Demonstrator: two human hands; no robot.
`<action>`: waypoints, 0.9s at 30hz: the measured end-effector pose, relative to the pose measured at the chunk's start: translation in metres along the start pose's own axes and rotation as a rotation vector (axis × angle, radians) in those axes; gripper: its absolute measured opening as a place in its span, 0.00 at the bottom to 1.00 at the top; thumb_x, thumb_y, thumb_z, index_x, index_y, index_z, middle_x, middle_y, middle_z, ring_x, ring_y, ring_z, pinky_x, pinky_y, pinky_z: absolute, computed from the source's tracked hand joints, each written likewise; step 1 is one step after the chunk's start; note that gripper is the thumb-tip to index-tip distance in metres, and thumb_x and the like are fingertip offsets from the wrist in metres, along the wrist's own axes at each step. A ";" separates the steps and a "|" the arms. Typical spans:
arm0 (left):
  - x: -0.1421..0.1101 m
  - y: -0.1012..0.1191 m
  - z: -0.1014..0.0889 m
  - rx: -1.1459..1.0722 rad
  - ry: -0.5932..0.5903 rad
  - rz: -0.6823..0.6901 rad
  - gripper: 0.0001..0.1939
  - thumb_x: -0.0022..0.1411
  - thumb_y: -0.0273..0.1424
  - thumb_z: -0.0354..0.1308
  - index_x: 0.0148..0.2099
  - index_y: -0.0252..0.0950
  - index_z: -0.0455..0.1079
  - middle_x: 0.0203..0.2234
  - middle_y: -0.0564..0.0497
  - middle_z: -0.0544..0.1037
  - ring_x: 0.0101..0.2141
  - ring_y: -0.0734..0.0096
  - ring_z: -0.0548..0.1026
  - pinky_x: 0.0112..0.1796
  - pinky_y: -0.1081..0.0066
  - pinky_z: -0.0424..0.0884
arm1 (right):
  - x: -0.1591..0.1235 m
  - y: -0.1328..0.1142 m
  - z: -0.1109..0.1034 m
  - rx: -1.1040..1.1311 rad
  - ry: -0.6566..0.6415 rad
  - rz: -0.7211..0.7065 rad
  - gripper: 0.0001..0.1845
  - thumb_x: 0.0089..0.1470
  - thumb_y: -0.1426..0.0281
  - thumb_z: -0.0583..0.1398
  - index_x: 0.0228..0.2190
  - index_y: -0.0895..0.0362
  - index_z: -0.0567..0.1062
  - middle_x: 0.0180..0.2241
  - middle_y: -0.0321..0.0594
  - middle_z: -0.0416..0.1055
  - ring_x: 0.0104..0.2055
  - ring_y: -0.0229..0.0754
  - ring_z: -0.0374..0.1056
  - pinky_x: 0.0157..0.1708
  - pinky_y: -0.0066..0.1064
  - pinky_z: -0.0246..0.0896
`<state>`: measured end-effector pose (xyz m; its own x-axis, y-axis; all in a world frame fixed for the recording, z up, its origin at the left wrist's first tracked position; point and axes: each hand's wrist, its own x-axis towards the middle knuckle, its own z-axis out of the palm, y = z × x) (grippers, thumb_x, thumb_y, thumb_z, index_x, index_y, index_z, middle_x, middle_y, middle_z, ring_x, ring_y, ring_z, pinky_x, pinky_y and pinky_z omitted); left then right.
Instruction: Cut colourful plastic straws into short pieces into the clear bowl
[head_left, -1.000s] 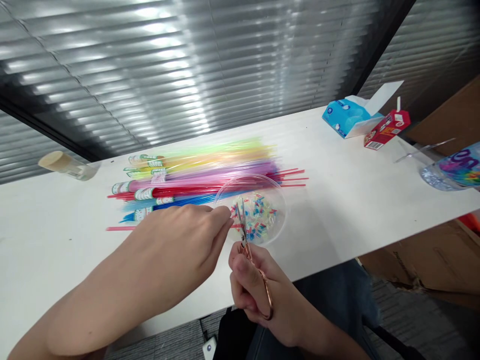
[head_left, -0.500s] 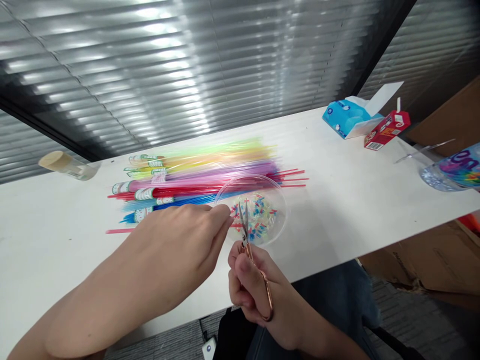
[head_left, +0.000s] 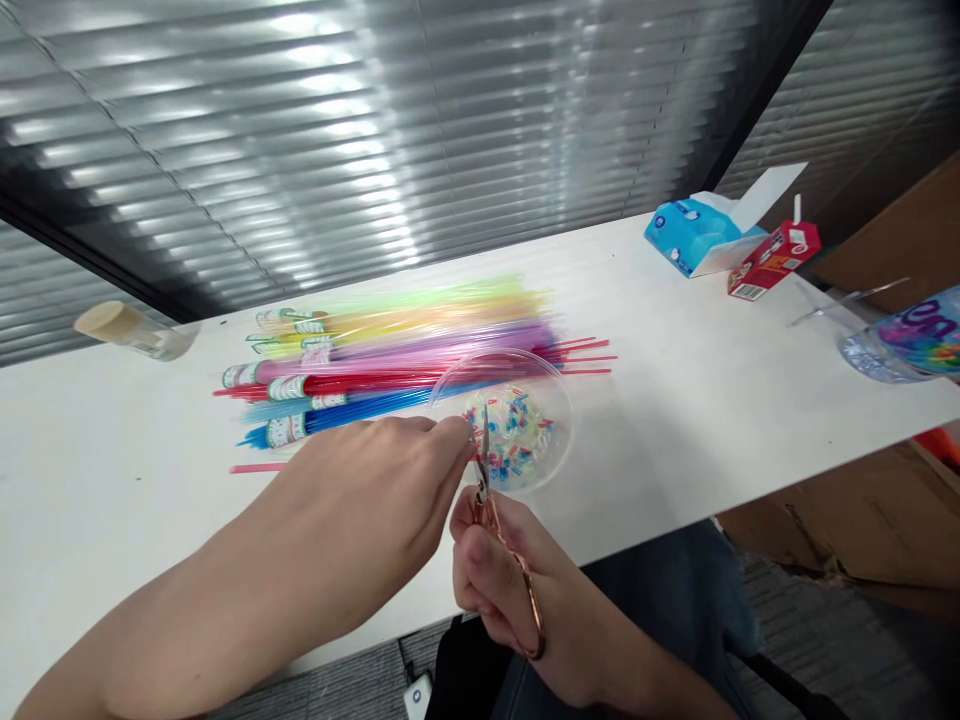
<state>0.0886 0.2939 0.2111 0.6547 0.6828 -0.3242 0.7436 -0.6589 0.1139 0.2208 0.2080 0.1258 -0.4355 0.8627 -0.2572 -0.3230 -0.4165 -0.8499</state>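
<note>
My left hand is closed in a pinch around a thin pink-red straw, whose far end sticks out to the left beneath my wrist. My right hand holds small scissors with copper-coloured handles, their blades pointing away from me beside my left fingertips. The blades look nearly closed, and the straw's end at them is mostly hidden by my fingers. Under the blades stands a clear round bowl with many short cut pieces in red, blue and pale yellow.
Behind the bowl lie bundles of thin straws in green, yellow, purple, red and blue. A lidded jar stands at the left. To the right are a blue tissue box, a red carton and a clear container with a colourful label.
The scissor blades have come together. My left hand has shifted slightly right, drawing the straw's left end along with it, and my right hand has moved slightly left.
</note>
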 end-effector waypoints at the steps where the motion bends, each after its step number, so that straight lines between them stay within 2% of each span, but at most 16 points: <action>1: 0.000 0.000 0.000 0.003 -0.006 -0.010 0.10 0.62 0.27 0.44 0.32 0.39 0.64 0.24 0.52 0.73 0.23 0.69 0.68 0.24 0.71 0.57 | 0.000 -0.001 0.000 -0.009 0.000 -0.005 0.30 0.55 0.40 0.54 0.30 0.55 0.57 0.24 0.29 0.52 0.21 0.29 0.44 0.20 0.24 0.40; 7: 0.000 0.002 0.000 0.005 -0.010 -0.010 0.10 0.62 0.28 0.44 0.33 0.38 0.65 0.24 0.51 0.73 0.24 0.68 0.70 0.26 0.71 0.59 | -0.001 -0.004 -0.002 -0.062 -0.019 -0.013 0.30 0.56 0.39 0.52 0.31 0.55 0.57 0.25 0.30 0.53 0.22 0.29 0.45 0.20 0.25 0.42; 14: 0.000 0.002 -0.001 -0.011 0.010 0.002 0.08 0.61 0.27 0.44 0.32 0.39 0.64 0.23 0.52 0.73 0.22 0.68 0.69 0.24 0.71 0.57 | 0.001 -0.001 -0.001 0.006 0.014 0.034 0.31 0.53 0.39 0.55 0.30 0.55 0.59 0.21 0.29 0.54 0.20 0.29 0.46 0.20 0.25 0.40; 20: 0.001 0.002 -0.001 -0.021 0.023 0.002 0.10 0.63 0.31 0.44 0.30 0.39 0.62 0.22 0.51 0.71 0.21 0.68 0.67 0.23 0.70 0.55 | 0.006 0.004 0.002 0.006 0.020 -0.006 0.29 0.55 0.42 0.57 0.29 0.55 0.60 0.20 0.28 0.57 0.19 0.29 0.49 0.20 0.26 0.42; 23: -0.002 -0.001 -0.001 -0.048 0.045 0.026 0.12 0.65 0.31 0.43 0.31 0.39 0.64 0.23 0.51 0.72 0.22 0.68 0.68 0.24 0.70 0.57 | 0.005 0.004 0.002 0.011 0.062 -0.022 0.27 0.57 0.44 0.56 0.28 0.55 0.60 0.19 0.27 0.56 0.18 0.29 0.49 0.19 0.25 0.43; 27: -0.010 -0.005 0.004 -0.120 0.066 0.081 0.13 0.67 0.33 0.43 0.34 0.39 0.67 0.25 0.51 0.73 0.24 0.70 0.69 0.26 0.71 0.61 | 0.003 0.001 0.002 0.075 0.188 -0.067 0.23 0.61 0.48 0.55 0.30 0.55 0.61 0.18 0.25 0.54 0.17 0.28 0.46 0.18 0.24 0.43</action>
<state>0.0776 0.2890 0.2102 0.7180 0.6507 -0.2471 0.6960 -0.6731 0.2500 0.2178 0.2091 0.1248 -0.2489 0.9245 -0.2888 -0.4106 -0.3708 -0.8330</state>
